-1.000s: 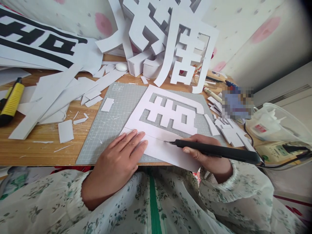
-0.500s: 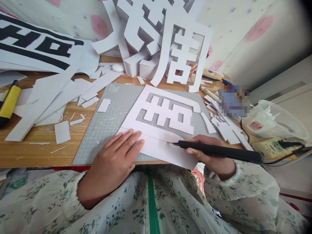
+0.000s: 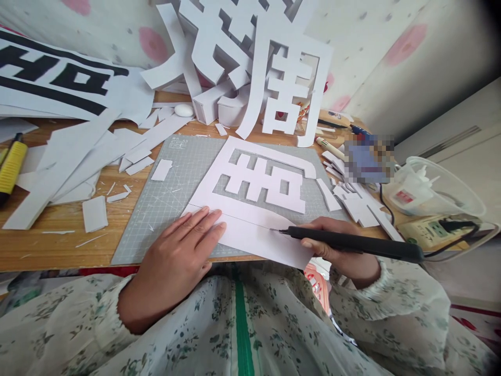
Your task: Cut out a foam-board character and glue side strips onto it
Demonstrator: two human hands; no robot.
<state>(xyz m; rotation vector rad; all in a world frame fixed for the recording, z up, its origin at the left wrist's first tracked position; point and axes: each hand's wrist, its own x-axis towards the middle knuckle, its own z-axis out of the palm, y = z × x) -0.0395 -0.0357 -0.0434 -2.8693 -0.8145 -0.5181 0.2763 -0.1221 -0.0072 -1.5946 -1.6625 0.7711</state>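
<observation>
A white foam sheet [image 3: 256,237] with a cut-out character lies on a grey cutting mat [image 3: 172,198]. My left hand [image 3: 178,256] presses flat on the sheet's near left corner, fingers together. My right hand [image 3: 338,250] grips a black corded cutting pen [image 3: 352,243], held almost level, its metal tip touching the sheet at the right end of a straight cut line. The sheet's near edge hangs slightly over the table edge.
White offcut strips [image 3: 78,162] litter the wooden table to the left, beside a yellow utility knife [image 3: 11,167]. Tall white cut-out characters [image 3: 270,68] lean at the back. A clear plastic bowl [image 3: 430,188], a power strip [image 3: 434,230] and more scraps sit to the right.
The pen tip has slid rightward along the cut line. My left hand has stayed pressed on the sheet. The view has shifted slightly.
</observation>
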